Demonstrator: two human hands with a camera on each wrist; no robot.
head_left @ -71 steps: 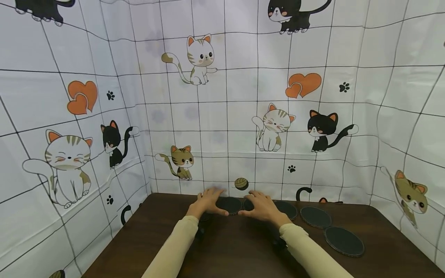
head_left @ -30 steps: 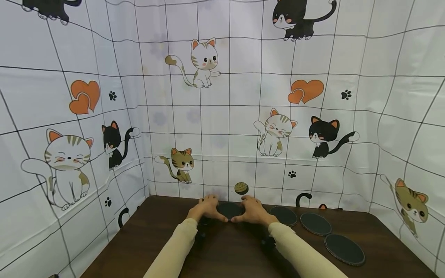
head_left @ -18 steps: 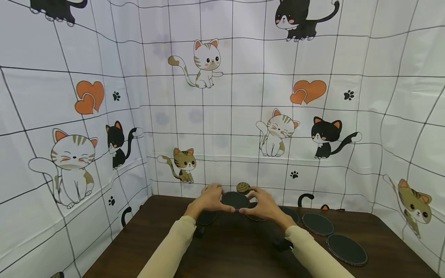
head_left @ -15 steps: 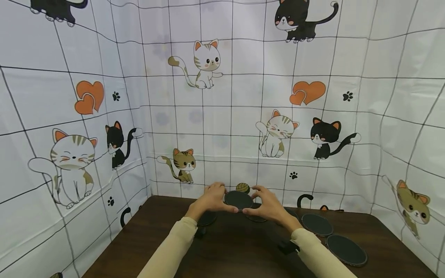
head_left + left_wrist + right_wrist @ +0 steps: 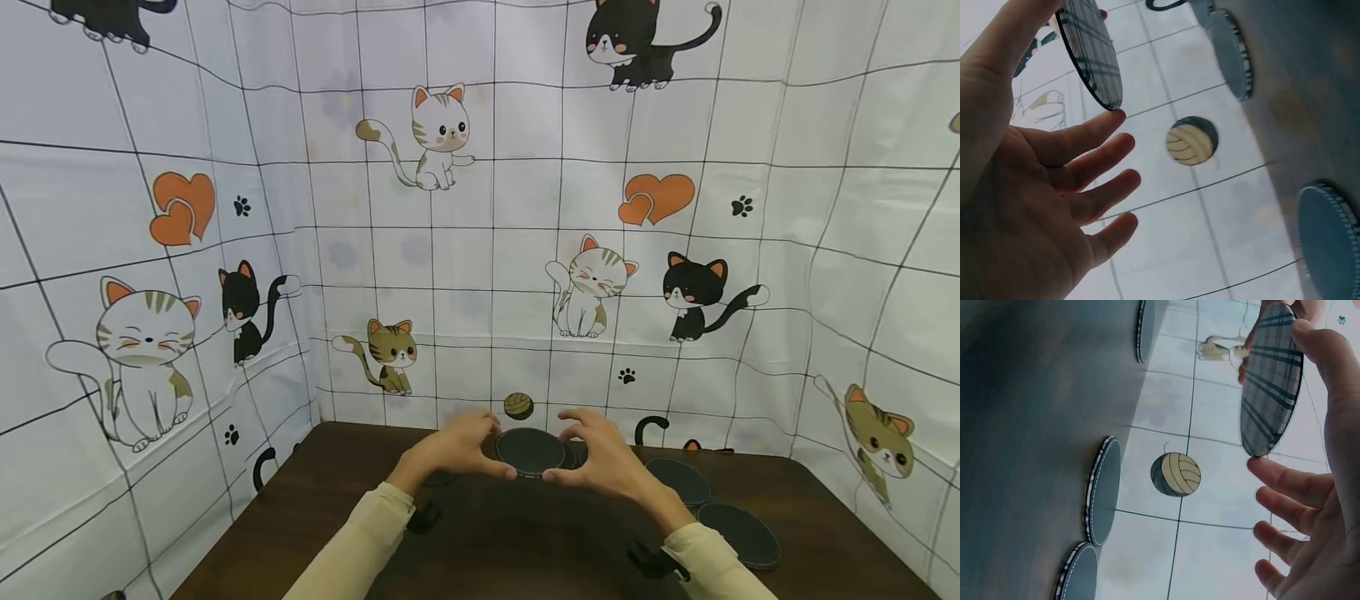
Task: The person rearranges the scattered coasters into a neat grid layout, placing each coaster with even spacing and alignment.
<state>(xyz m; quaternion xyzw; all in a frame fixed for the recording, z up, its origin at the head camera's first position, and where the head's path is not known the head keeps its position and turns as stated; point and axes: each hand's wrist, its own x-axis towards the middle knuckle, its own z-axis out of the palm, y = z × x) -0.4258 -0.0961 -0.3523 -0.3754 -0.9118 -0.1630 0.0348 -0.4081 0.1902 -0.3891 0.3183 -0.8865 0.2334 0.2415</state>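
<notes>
Between my two hands hangs a round dark coaster, off the table, with a plaid underside that shows in both wrist views. The left hand pinches its left side between thumb and index finger. On the other side, the right hand grips it the same way, index fingertip at the rim. The remaining fingers of both hands are spread and touch nothing. Behind the hands, more dark coasters lie on the table; one small part peeks out under the left hand, and others are partly hidden by the right hand.
Two more coasters, one farther back and one nearer, lie at the right of the dark wooden table. A white cat-print curtain closes off the back and both sides. Black devices sit under the wrists.
Both hands have closed in on one coaster at the back of the table and lifted it. Since then it has come to the right and somewhat nearer the camera.
</notes>
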